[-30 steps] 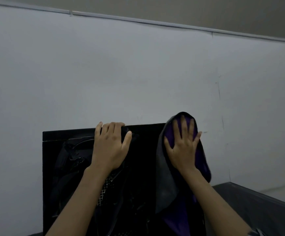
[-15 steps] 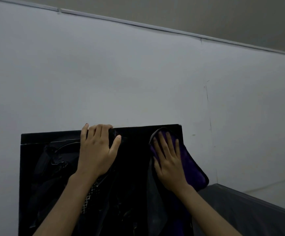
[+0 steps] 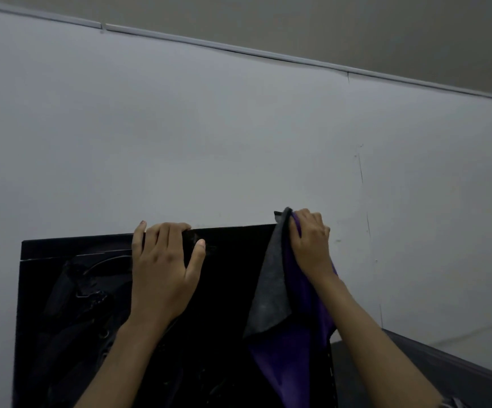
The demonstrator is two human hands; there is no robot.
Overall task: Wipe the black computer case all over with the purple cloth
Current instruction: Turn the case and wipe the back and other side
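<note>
Left hand (image 3: 162, 269) hooks fingers over the top of the case (image 3: 230, 290); right hand (image 3: 312, 242) clutches the cloth (image 3: 294, 348) at its right corner. The case stands upright, cloth hanging lengthwise down.

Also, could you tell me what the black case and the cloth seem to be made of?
Black case: glossy panel, likely glass or acrylic, judging by its faint reflections. Cloth: soft matte fabric, perhaps microfibre; it drapes in folds, purple with a grey side.

No legible text or labels.
</note>
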